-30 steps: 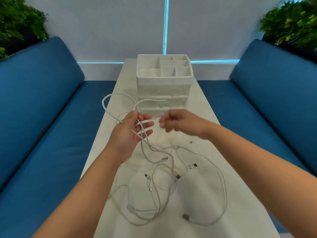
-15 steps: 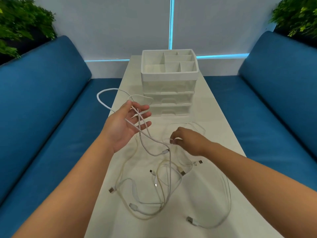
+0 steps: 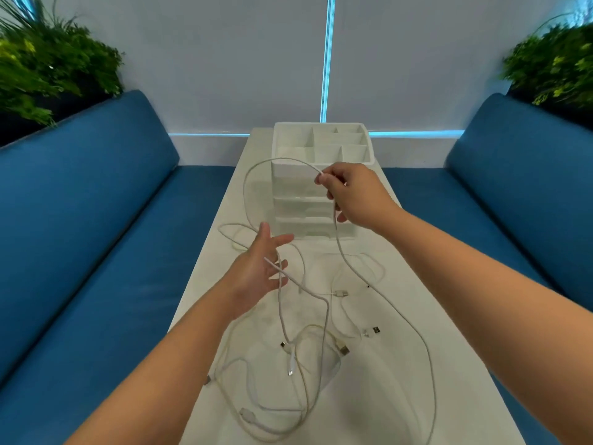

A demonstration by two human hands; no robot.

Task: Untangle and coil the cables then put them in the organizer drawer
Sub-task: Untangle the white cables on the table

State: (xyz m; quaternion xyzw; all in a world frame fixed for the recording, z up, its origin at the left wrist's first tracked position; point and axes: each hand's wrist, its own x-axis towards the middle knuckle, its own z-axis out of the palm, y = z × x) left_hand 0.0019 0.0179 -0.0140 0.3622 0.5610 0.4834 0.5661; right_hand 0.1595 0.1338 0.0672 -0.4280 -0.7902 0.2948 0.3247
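Several white cables [image 3: 290,354] lie tangled on the white table [image 3: 378,396], their plugs scattered around the middle. My right hand [image 3: 349,194] is raised in front of the white organizer [image 3: 321,187] and pinches one white cable [image 3: 385,303], which arcs left in a loop and trails down to the table's right side. My left hand [image 3: 256,274] is lower, palm up with fingers spread; a cable strand drapes across its fingers. The organizer has open compartments on top and stacked drawers below, all pushed in.
Blue sofa cushions [image 3: 96,252] run along both sides of the narrow table. Green plants [image 3: 48,65] stand behind each sofa back. A white wall with a lit vertical strip [image 3: 327,59] lies beyond the organizer.
My right hand has risen from the table to in front of the organizer, lifting one cable with it. My left hand has opened its fingers and dropped a little.
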